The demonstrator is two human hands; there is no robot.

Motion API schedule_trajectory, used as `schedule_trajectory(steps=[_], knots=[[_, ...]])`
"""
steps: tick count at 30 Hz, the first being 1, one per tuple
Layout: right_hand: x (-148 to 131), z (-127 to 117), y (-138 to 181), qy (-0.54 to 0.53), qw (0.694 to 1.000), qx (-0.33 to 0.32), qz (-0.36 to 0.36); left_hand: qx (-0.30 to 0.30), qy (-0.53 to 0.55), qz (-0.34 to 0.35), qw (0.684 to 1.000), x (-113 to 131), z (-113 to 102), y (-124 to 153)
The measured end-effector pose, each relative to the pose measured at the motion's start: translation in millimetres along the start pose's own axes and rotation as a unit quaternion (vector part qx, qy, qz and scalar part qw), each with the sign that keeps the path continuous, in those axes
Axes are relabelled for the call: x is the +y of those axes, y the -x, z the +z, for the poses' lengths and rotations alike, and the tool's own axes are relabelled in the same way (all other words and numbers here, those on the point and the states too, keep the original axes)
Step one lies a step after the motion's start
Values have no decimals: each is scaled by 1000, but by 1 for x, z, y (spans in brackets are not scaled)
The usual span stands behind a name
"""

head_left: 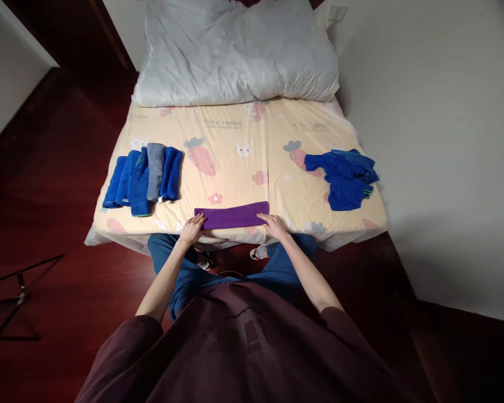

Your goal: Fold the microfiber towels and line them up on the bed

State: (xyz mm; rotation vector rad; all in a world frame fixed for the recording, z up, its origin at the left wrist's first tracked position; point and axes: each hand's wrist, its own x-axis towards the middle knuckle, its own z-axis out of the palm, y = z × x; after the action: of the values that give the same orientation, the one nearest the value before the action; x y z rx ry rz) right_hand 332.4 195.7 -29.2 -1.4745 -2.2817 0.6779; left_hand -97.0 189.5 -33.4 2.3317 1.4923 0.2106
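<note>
A purple cloth (pixel 232 215), folded into a long narrow strip, lies near the front edge of the bed (pixel 243 134). My left hand (pixel 192 228) rests flat on its left end with fingers spread. At the strip's right end my right hand (pixel 271 223) also lies flat, fingers stretched out. Neither hand grips the cloth; both press on it.
A row of folded blue and grey cloths (pixel 145 174) lies at the bed's left. A loose heap of blue cloths (pixel 345 178) sits at the right. A large white pillow (pixel 239 53) fills the far end. Dark wooden floor surrounds the bed; a black stand (pixel 17 296) is at left.
</note>
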Motion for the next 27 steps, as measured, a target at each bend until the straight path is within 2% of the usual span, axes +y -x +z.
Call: schedule_trajectory(steps=[6, 11, 14, 16, 27], knots=[[7, -3, -8, -119, 992, 20, 46, 6, 109, -13, 994, -21, -10, -6], [16, 9, -14, -234, 958, 107, 128, 59, 202, -106, 972, -27, -12, -7], [21, 15, -20, -248, 941, 157, 172, 91, 205, -171, 959, -25, -11, -11], [24, 18, -24, -255, 934, 167, 187, 104, 195, -190, 957, -25, -9, -15], [31, 23, -39, -244, 935, 173, 193, 107, 188, -215, 952, -27, -4, -25]])
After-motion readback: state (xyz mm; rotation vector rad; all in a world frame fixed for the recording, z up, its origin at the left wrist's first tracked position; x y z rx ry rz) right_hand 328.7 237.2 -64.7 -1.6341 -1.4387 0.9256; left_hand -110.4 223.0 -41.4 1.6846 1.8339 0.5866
